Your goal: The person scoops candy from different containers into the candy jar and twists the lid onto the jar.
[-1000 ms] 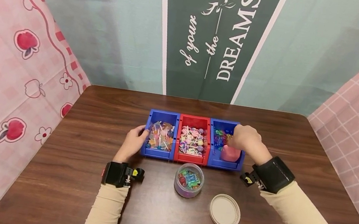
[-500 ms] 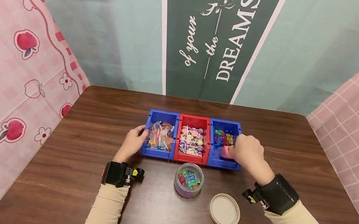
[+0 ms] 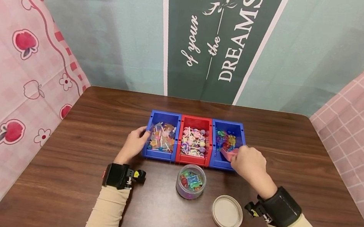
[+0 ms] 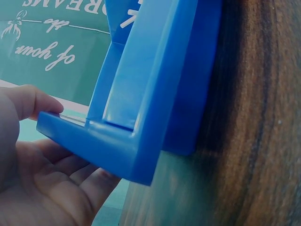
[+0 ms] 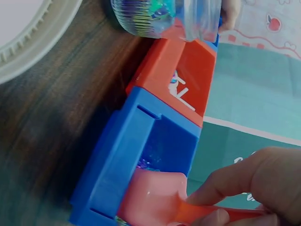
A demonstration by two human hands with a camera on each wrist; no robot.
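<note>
In the right-hand blue bin point(image 3: 222, 165) of the joined row, my right hand point(image 3: 250, 163) holds a pink scoop point(image 5: 155, 195) by its handle. The scoop's bowl is low in the bin, against colourful translucent candies point(image 3: 226, 140). My left hand point(image 3: 135, 142) pinches the outer side wall of the left-hand blue bin point(image 4: 155, 94), thumb on one side and fingers on the other. Lollipops point(image 3: 163, 136) lie in that bin. Just in front of the row stands a clear round jar point(image 3: 191, 182), uncovered, with wrapped and coloured candies inside.
Between the blue bins sits a red bin point(image 3: 192, 161) holding striped lollipops point(image 3: 194, 140). A round cream lid point(image 3: 227, 212) lies on the brown wooden table point(image 3: 65, 174), right of the jar. Fabric curtains point(image 3: 122, 43) hang behind and at both sides.
My right hand has moved toward me and slightly right, and the scoop has shifted and tilted in the bin, showing more candies. My left hand stays on the bin wall.
</note>
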